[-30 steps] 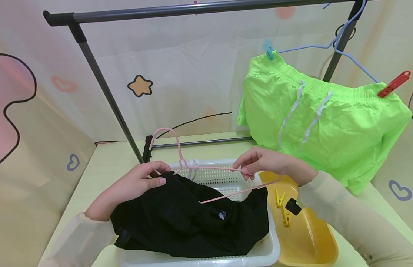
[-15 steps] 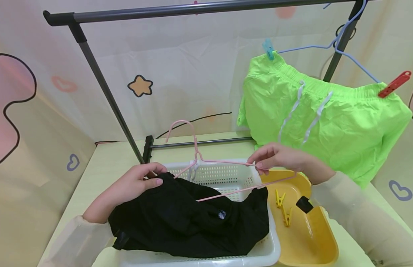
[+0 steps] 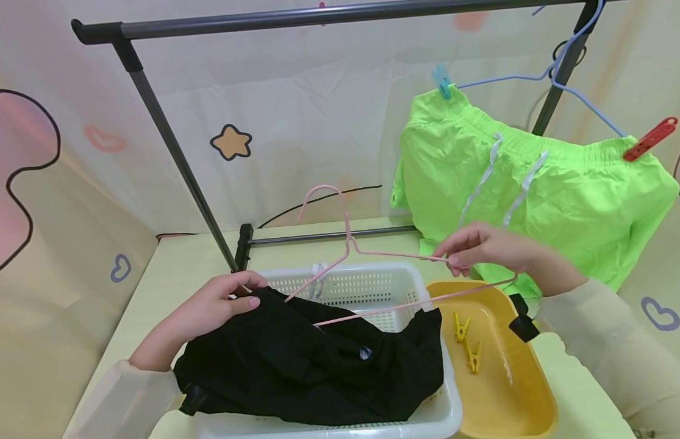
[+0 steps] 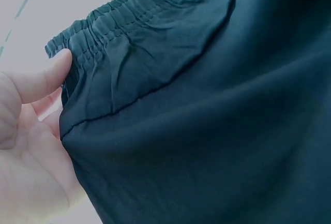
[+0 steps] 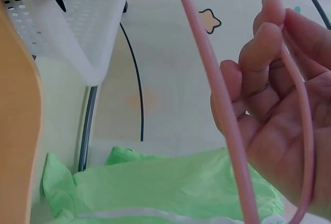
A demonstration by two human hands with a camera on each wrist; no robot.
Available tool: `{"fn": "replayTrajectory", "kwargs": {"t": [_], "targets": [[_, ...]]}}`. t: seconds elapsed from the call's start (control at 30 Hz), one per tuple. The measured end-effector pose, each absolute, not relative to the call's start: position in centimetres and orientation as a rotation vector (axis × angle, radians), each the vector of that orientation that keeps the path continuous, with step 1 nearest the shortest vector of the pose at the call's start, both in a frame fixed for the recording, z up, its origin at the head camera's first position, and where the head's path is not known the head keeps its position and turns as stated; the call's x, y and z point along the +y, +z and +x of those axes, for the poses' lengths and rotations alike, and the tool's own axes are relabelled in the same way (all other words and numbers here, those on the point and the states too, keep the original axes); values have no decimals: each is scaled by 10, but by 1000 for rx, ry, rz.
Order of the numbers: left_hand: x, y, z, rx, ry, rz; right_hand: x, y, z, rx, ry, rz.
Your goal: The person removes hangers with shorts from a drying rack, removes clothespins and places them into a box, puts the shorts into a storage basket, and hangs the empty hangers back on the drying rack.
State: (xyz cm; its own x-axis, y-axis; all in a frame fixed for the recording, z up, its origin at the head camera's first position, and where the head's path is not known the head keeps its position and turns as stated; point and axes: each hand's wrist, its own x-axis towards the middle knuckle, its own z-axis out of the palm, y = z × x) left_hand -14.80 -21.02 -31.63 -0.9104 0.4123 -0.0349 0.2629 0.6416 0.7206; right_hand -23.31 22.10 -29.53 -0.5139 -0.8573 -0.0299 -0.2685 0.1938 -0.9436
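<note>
Black shorts [image 3: 307, 378] with a gathered elastic waistband [image 4: 114, 32] lie across the white basket. My left hand [image 3: 224, 302] pinches their waistband at the left end, thumb on the outside. A pink hanger [image 3: 347, 227] slants over the basket, its hook pointing up and its left end hidden inside the waistband. Out to the right, my right hand [image 3: 488, 250] pinches the hanger's upper arm between thumb and fingers. In the right wrist view the hanger's lower bar [image 5: 209, 74] passes in front of that hand.
Beneath the shorts is a white perforated basket [image 3: 455, 405]. A yellow basin [image 3: 515, 402] beside it holds yellow clothespins [image 3: 472, 358]. Green shorts [image 3: 515, 183] hang from a blue hanger [image 3: 501, 79] with teal [image 3: 441, 81] and red [image 3: 649, 139] clothespins. A dark rack bar [image 3: 318, 16] spans above.
My right hand has drawn the hanger to the right and upward, and its left end has slid toward the right within the waistband. My left hand has shifted slightly left, still pinching the shorts.
</note>
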Motion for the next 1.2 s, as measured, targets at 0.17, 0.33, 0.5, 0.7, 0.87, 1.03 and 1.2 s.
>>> {"fn": "replayTrajectory", "kwargs": {"t": [0.17, 0.33, 0.5, 0.7, 0.87, 1.03, 1.2], "targets": [[-214, -320, -149, 2666, 1141, 517, 229, -287, -234, 1921, -1296, -1088], [-218, -322, -148, 2669, 1165, 492, 237, -277, -234, 1980, -1266, -1090], [-221, -324, -149, 2683, 1166, 468, 247, -265, -231, 2047, -1239, -1091], [-225, -328, -151, 2680, 1176, 449, 257, -252, -232, 2103, -1243, -1140], [-229, -331, -151, 2688, 1172, 434, 266, -240, -232, 2189, -1216, -1133], [-232, -335, -152, 2694, 1182, 425, 272, -232, -231, 2310, -1269, -1086], [-234, -338, -153, 2653, 1196, 398, 272, -229, -230, 2357, -1424, -1022]]}}
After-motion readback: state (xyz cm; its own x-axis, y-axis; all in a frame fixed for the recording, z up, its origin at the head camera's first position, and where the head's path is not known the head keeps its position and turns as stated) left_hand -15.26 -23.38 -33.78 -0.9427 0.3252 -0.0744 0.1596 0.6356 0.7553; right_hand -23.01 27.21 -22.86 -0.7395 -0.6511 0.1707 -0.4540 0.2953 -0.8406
